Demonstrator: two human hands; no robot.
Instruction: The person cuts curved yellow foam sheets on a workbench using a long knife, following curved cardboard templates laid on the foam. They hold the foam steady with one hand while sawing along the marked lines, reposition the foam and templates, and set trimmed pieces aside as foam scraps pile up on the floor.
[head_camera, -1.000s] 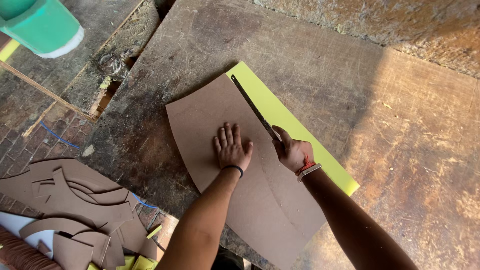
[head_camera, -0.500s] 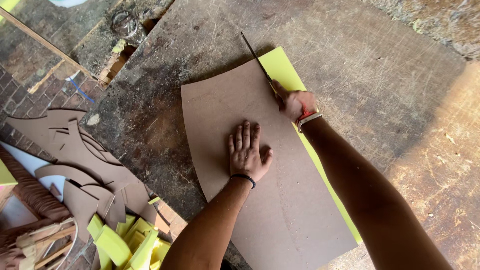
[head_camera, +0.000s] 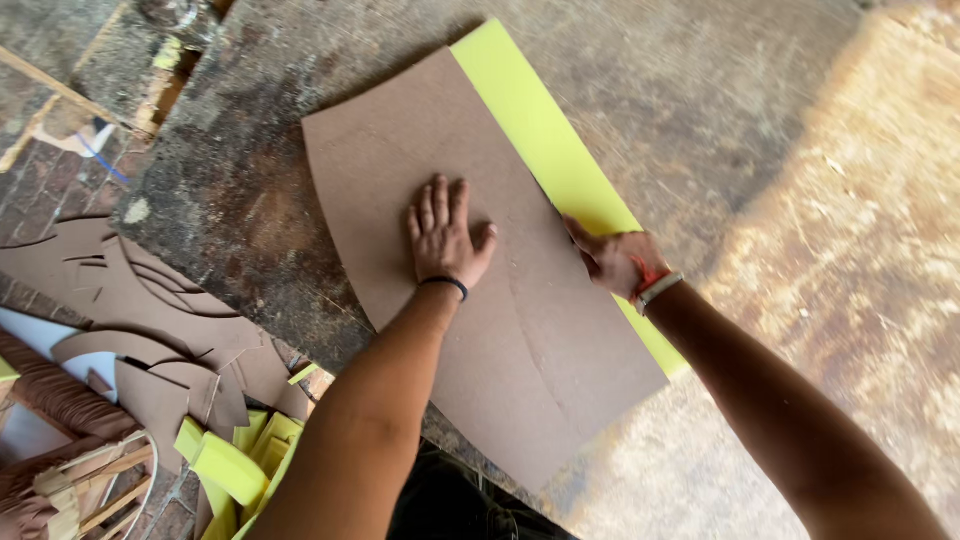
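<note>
A brown curved cardboard template (head_camera: 520, 330) lies flat on a yellow-green sheet (head_camera: 545, 150), both running on a diagonal from the upper centre of the frame to the lower right, on a worn, stained worktable (head_camera: 240, 190). The left hand (head_camera: 445, 235) rests palm down on the middle of the template, fingers spread and flat, gripping nothing, pinning the card in place. The right hand (head_camera: 615, 258) sits at the template's right-hand edge, where card meets yellow-green sheet, fingers curled closed as if around a slim tool; no tool shows in this view, so what it grips cannot be told. Judged from the hand's position, work along that edge stands roughly at the midpoint: the stretch of edge toward the upper centre lies beyond the hand, the stretch toward the lower right lies behind it. No drawn or cut line can be made out on the yellow-green sheet, so which part is finished cannot be confirmed. The sheet appears whole, with a narrow strip exposed along the template's right side. In the lower left of the frame, below the table edge, lie brown cardboard offcuts (head_camera: 150, 320) in curved shapes and a heap of yellow-green scraps (head_camera: 235, 460), well apart from the work. A wooden batten (head_camera: 60, 90) crosses the upper left. Nothing lies on the table in the path of either hand; the right forearm crosses the lower right end of the sheet.
</note>
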